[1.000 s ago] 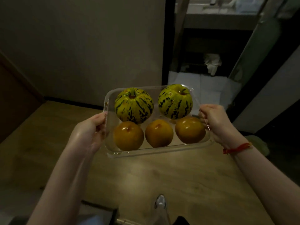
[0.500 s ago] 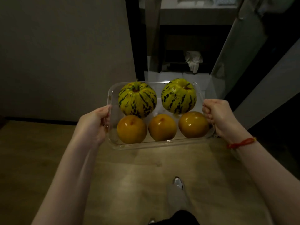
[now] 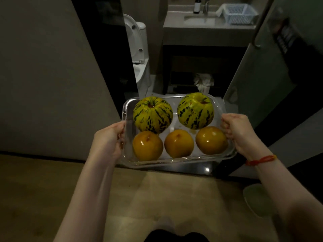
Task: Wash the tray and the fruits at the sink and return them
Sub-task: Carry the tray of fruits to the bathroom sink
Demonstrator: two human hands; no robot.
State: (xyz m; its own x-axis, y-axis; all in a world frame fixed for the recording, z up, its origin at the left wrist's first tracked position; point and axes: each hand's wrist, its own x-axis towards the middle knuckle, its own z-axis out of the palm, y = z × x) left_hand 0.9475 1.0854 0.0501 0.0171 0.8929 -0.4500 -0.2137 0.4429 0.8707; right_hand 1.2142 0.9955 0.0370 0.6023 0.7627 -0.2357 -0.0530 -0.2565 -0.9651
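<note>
A clear glass tray (image 3: 167, 162) is carried level in front of me above the wooden floor. My left hand (image 3: 109, 138) grips its left rim and my right hand (image 3: 238, 131) grips its right rim. Two striped yellow-green melons sit in the far row, the left melon (image 3: 152, 114) and the right melon (image 3: 195, 110). Three orange fruits fill the near row: left orange fruit (image 3: 147, 145), middle orange fruit (image 3: 179, 143), right orange fruit (image 3: 211, 140). The sink (image 3: 199, 20) with a faucet (image 3: 206, 5) lies ahead through the bathroom doorway.
A white basket (image 3: 237, 13) and a dark bottle (image 3: 197, 5) stand on the sink counter. A toilet (image 3: 139, 49) is at the left inside the bathroom. An open door (image 3: 262, 67) stands at the right, a wall (image 3: 43, 75) at the left. A pale round object (image 3: 257, 199) lies on the floor.
I have come closer to the bathroom doorway with the tray held in both hands. The sink counter, basket and toilet have come into fuller view.
</note>
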